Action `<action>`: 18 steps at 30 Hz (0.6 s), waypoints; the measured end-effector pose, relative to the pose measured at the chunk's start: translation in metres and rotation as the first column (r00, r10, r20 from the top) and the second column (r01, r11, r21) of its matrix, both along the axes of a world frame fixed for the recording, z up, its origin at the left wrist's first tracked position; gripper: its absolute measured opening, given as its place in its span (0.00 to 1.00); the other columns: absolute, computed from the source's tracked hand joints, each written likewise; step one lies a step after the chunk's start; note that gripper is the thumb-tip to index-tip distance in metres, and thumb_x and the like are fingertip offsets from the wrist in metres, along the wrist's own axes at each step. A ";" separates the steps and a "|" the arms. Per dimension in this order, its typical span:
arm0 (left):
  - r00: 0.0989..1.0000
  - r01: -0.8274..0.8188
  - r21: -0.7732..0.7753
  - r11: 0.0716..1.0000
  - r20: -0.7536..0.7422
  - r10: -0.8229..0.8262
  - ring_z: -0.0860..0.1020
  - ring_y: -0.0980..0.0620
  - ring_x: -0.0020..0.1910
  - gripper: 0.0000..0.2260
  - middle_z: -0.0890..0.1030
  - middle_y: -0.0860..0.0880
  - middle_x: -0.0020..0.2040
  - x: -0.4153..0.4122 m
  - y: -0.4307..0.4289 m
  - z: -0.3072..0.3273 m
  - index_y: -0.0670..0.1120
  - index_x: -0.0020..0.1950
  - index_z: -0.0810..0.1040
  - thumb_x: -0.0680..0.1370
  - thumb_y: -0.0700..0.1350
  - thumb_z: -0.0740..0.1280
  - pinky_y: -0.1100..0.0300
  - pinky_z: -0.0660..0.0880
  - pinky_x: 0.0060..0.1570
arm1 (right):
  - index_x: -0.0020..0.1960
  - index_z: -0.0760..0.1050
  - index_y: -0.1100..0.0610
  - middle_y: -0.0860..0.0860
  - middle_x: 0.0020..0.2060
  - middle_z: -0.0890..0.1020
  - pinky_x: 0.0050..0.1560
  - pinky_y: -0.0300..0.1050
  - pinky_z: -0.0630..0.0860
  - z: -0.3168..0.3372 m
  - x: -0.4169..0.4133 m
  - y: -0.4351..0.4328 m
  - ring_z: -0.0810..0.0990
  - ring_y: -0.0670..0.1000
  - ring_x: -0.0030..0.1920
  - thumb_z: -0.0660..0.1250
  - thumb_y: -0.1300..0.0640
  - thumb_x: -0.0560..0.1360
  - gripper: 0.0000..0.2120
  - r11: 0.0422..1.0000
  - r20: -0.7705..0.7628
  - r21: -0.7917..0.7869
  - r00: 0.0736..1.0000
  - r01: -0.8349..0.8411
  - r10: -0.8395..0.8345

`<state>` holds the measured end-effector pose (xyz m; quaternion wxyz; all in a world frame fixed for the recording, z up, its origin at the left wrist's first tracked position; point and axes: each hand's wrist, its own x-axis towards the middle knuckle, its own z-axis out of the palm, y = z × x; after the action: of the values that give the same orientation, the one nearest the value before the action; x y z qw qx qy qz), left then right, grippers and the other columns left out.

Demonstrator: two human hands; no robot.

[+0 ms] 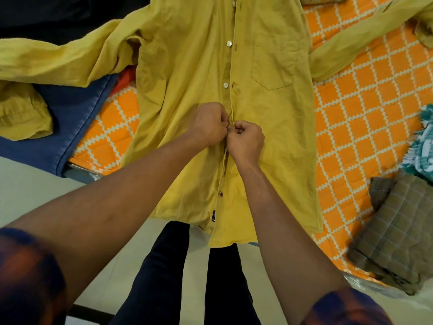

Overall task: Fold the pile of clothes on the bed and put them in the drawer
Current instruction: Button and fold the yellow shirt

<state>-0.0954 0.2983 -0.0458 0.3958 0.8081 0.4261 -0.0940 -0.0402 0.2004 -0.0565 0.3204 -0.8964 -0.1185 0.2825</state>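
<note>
A mustard-yellow button shirt (192, 66) lies front up on the orange patterned bed (365, 118), sleeves spread to both sides and hem hanging over the near edge. My left hand (207, 124) and my right hand (246, 140) meet at the shirt's button placket, about mid-height. Both have curled fingers pinching the placket edges at a button; the button itself is hidden by the fingers. Two buttons above the hands look fastened.
Blue jeans (77, 118) lie at the left under the shirt's sleeve, with a red garment (124, 78) beside them. A folded brown checked garment (396, 235) sits at the right bed edge, a green and white cloth (421, 146) behind it. Pale floor lies below.
</note>
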 end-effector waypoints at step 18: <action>0.929 -0.338 -0.324 0.884 0.035 0.368 0.83 0.53 0.39 0.10 0.82 0.49 0.35 -0.003 0.001 -0.005 0.48 0.37 0.80 0.75 0.36 0.73 0.57 0.82 0.48 | 0.42 0.85 0.52 0.42 0.30 0.82 0.38 0.42 0.79 -0.004 0.002 0.005 0.81 0.44 0.33 0.75 0.55 0.74 0.03 0.990 -0.137 0.059 0.983 0.130 -0.121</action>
<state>-0.0986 0.2996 -0.0505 0.5487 0.6477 0.5264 -0.0480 -0.0385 0.2050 -0.0600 0.3750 -0.8698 -0.0496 0.3168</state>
